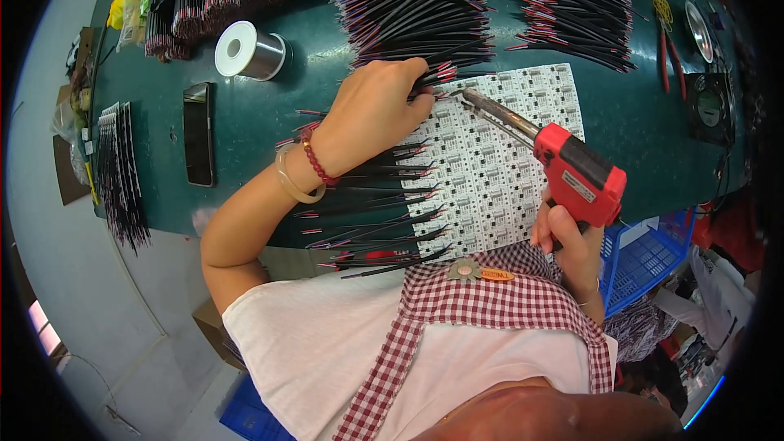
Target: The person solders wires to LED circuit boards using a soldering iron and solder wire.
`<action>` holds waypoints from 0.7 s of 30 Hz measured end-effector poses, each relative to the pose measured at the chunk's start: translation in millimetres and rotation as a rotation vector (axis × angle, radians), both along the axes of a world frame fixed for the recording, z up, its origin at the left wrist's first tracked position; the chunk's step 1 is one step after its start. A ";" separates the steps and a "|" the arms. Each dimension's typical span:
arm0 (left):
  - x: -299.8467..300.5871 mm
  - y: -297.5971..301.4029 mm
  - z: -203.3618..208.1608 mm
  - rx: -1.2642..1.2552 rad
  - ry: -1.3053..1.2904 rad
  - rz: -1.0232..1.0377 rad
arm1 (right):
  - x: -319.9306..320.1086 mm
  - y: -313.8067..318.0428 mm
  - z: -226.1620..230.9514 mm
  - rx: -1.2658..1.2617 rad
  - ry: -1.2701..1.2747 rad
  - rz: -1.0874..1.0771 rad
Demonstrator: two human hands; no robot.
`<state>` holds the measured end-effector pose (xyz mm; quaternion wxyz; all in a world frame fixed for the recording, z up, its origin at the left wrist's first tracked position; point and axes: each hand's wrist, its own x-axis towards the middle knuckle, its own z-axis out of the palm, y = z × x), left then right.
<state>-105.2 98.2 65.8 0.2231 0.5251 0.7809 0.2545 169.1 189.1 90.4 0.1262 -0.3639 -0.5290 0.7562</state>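
Observation:
My right hand (567, 241) grips the handle of a red and black soldering gun (576, 171). Its metal tip points left, to the upper left part of a white panel of small circuit boards (506, 155). Beside that tip, my left hand (376, 106) has thumb and forefinger pinched on a black cable (420, 80) with red and white wire ends. The other fingers of this hand are hidden beneath it. Along the panel's left edge lies a row of black cables (371, 193), their wire ends resting at the boards. Whether each is joined cannot be made out.
Piles of cut black cables (412, 8) lie beyond the panel, with another pile (580, 12) to the right. A solder spool (260, 51) and a dark phone (198, 135) are at left. Red-handled pliers (674, 65) lie far right, above a blue basket (645, 257).

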 end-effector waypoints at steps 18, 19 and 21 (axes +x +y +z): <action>-2.2 -1.0 0.1 0.027 -0.046 -0.046 | 7.4 -6.1 -6.5 -0.053 0.025 -0.017; -2.1 -1.0 0.8 0.031 -0.045 -0.048 | 8.0 -6.2 -7.0 -0.056 0.025 -0.009; -1.8 -0.9 0.3 0.036 -0.045 -0.052 | 8.0 -5.8 -8.2 -0.042 0.028 0.005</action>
